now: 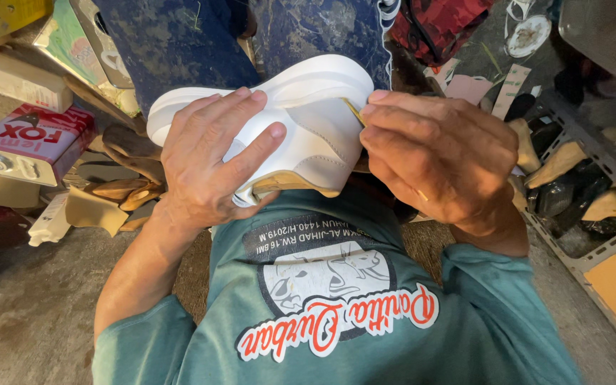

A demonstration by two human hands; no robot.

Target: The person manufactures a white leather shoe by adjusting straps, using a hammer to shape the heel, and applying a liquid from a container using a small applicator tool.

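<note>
Your left hand [212,153] lies spread over the side of the one white shoe [301,114], fingers [251,153] wide and curled lightly round the upper, thumb tucked beneath near the tan lining. The shoe sits in your lap, sole turned up and away from you, resting against your blue trousers [180,43] just above the hem of your teal shirt [336,314]. Your right hand [436,160] is bunched at the heel end, fingertips pinched together on what looks like a thin yellowish strip [354,110] at the seam between sole and upper; whether they grip it or only press it, I cannot tell. To do this well, I judge you should keep the left palm firm so the shoe does not roll on your lap, and work the right fingertips along the seam in small steps, pressing evenly. Counting what lies round you: one shoe in hand, two hands at work, one red and white tin [33,142] on the floor at your left, a loose heap of tan leather scraps [119,192] beside it, and one grey metal rack [600,235] at your right holding several tan and black pieces [565,160], too jumbled to number.
</note>
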